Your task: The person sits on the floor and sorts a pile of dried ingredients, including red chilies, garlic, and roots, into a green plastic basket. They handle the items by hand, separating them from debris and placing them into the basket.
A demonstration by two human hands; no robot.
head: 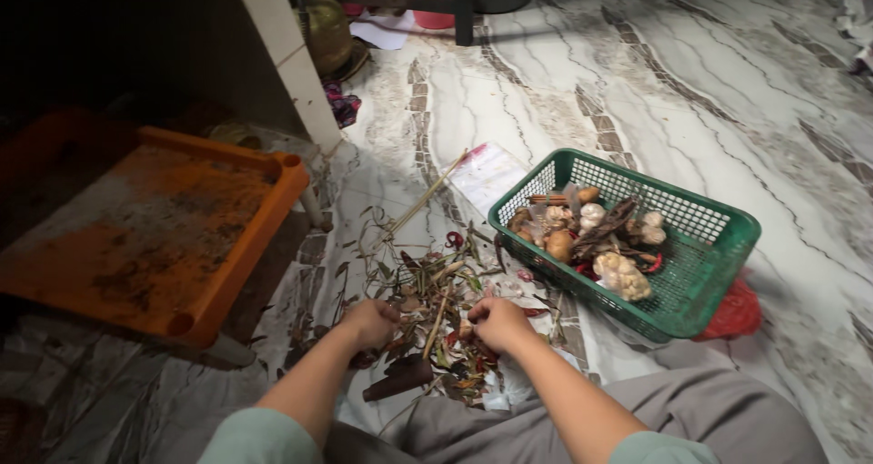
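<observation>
A pile of dried leaves, stalks and red chilli bits (435, 291) lies on the marble floor in front of me. My left hand (371, 322) is closed on the left side of the pile, its fingers curled around scraps. My right hand (498, 322) is closed on a small pale piece at the pile's right side. A dark brown cinnamon-like bark piece (400, 379) lies just below my hands. To the right stands a green plastic basket (718, 246) holding garlic, ginger, shallots, bark and chillies.
An orange plastic tray (155, 227), dirty and upturned, sits at the left beside a white tiled wall edge (291, 64). A red plastic bag (735, 311) peeks from under the basket. A brass pot (324, 29) and pink stool stand far back.
</observation>
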